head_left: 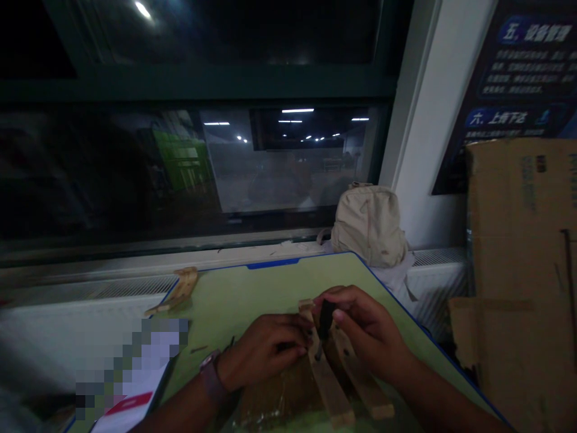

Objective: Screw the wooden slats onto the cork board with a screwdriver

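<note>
My right hand (372, 334) pinches a short black piece (325, 317), like a tool handle, between thumb and fingers. Just below it, a thin dark shaft or screw (318, 350) stands at the left wooden strip (331, 388); whether the two are joined I cannot tell. My left hand (273, 349), with a watch (211, 364) on its wrist, has its fingers closed against the left edge of that strip. A second wooden strip (367, 385) with a dark spot lies alongside, under my right hand. Beneath both is a brown, shiny, tape-wrapped piece (274, 400).
The pale green table (252, 291) has a blue edge. A curved wooden piece (183, 291) sits at its far left corner, and papers (144, 385) lie at the left. A beige backpack (369, 225) rests beyond the far right corner. Large cardboard (523, 258) stands at the right.
</note>
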Demonstrator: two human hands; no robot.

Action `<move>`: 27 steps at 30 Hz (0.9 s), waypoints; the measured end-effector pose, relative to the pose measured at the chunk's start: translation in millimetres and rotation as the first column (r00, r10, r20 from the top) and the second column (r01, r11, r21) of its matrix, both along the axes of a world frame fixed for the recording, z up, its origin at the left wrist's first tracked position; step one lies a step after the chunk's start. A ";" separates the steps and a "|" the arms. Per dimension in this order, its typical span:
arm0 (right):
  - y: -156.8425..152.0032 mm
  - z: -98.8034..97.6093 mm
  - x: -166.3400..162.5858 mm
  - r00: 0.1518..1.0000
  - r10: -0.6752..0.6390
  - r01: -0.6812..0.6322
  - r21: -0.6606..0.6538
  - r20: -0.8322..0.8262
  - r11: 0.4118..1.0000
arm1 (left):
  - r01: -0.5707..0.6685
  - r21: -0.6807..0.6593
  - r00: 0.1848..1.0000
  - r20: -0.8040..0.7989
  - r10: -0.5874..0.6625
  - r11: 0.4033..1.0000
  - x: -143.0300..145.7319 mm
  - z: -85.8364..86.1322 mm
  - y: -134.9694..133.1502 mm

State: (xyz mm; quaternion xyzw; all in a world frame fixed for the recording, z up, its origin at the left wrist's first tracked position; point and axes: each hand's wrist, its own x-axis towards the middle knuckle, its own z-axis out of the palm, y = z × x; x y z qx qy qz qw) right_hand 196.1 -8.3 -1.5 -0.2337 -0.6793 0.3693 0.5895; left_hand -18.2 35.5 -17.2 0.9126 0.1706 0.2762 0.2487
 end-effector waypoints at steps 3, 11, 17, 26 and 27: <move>1.0 -1.5 -1.3 0.999 0.000 -0.003 -0.052 -0.050 0.999 | -0.003 0.008 1.000 -0.006 0.003 1.000 0.0 -0.7 0.7; 9.2 -1.0 1.1 0.951 -0.308 0.305 0.133 0.005 0.943 | 0.013 0.020 1.000 0.011 -0.013 1.000 -0.3 -2.1 0.3; 4.0 -3.9 2.0 0.966 -0.230 0.215 0.124 0.119 0.969 | 0.002 0.010 1.000 0.006 -0.002 1.000 -0.1 -2.3 0.9; 3.2 -1.7 -0.4 0.989 -0.151 0.151 -0.029 0.007 0.988 | 0.018 0.001 1.000 0.013 -0.018 1.000 1.2 0.5 -0.8; 4.1 -1.6 -0.5 0.987 -0.160 0.160 -0.030 -0.002 0.987 | 0.014 0.002 1.000 0.016 -0.014 1.000 1.2 -0.2 -0.6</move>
